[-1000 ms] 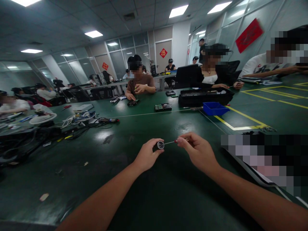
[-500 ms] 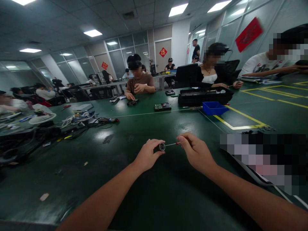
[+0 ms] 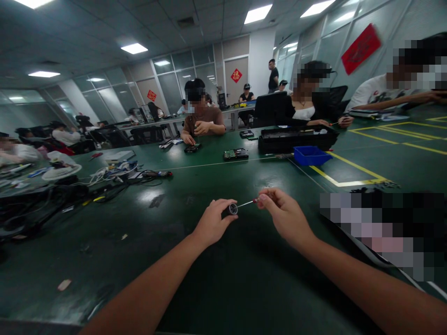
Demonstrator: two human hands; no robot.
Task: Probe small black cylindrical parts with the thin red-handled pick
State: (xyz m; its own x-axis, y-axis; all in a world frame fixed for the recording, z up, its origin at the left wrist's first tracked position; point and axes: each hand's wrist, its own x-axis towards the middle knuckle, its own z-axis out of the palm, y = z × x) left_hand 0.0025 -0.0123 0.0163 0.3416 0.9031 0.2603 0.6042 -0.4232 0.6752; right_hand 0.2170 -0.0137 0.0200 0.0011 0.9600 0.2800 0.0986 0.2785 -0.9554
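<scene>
Between the thumb and fingers of my left hand [image 3: 214,223] is a small dark cylindrical part [image 3: 233,209] with a pale round rim, its open end turned toward me. My right hand [image 3: 281,210] is closed around the red handle end of a thin screwdriver [image 3: 247,203]. The metal shaft points left, and its tip is at the rim of the cylindrical part; whether it touches a screw there is too small to tell. Both hands are held above the green table [image 3: 223,288].
A blue bin [image 3: 312,156] stands beside a long black tray [image 3: 296,142]. A hard drive [image 3: 236,154] lies farther back. Tangled cables [image 3: 118,174] spread at left; a blurred-out object [image 3: 380,232] lies at right. Co-workers sit across the table.
The cylindrical part has shifted slightly left and up in my left hand. My right hand has moved a little up, so the screwdriver slants more steeply down toward the part.
</scene>
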